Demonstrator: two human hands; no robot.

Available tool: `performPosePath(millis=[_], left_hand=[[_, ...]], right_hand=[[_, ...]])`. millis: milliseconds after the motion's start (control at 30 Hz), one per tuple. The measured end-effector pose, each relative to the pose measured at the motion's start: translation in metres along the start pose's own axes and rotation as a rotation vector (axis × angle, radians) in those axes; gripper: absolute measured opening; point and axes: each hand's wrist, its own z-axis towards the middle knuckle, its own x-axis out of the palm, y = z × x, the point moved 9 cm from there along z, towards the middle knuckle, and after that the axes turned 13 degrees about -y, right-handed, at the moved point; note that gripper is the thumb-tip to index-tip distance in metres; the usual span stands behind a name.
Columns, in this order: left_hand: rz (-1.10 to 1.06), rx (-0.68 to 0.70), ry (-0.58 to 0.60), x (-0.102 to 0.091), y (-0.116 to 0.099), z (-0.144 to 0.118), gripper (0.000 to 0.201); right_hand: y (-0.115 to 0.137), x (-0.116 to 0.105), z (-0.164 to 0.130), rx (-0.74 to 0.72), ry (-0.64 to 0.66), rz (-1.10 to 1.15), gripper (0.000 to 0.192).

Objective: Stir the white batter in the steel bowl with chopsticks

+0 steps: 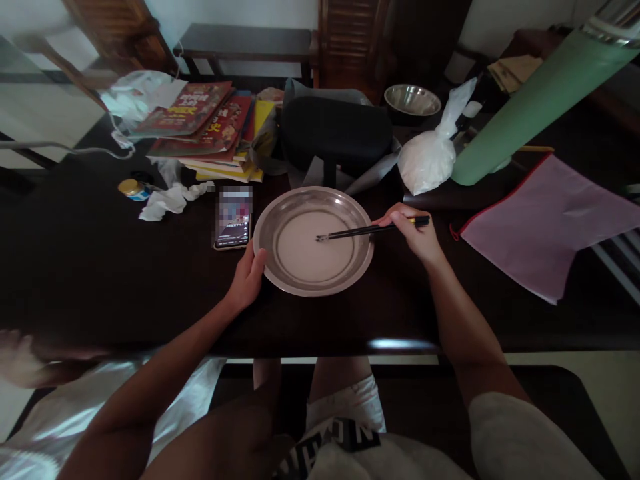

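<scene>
A wide, shallow metal basin stands on the dark table, holding a pale, cloudy white liquid. My left hand grips the basin's left rim, thumb on top and fingers underneath, largely hidden. In my right hand, beyond the right rim, are black chopsticks. They slant down leftward across the rim, and their tips reach the white liquid near the middle. A phone with its screen lit lies just left of the basin.
Behind the basin are a black case, stacked books and a tied bag of white powder. A green cylinder and pink mesh bag lie right. Crumpled tissue, a small jar and another person's hand are left.
</scene>
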Motion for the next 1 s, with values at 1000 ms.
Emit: performPosePath(millis=[1000], left_hand=[[-0.017,-0.022,0.028,0.001,-0.005,0.000,0.079]], right_hand=[[0.001,0.000,-0.001,-0.015,0.012,0.016,0.032]])
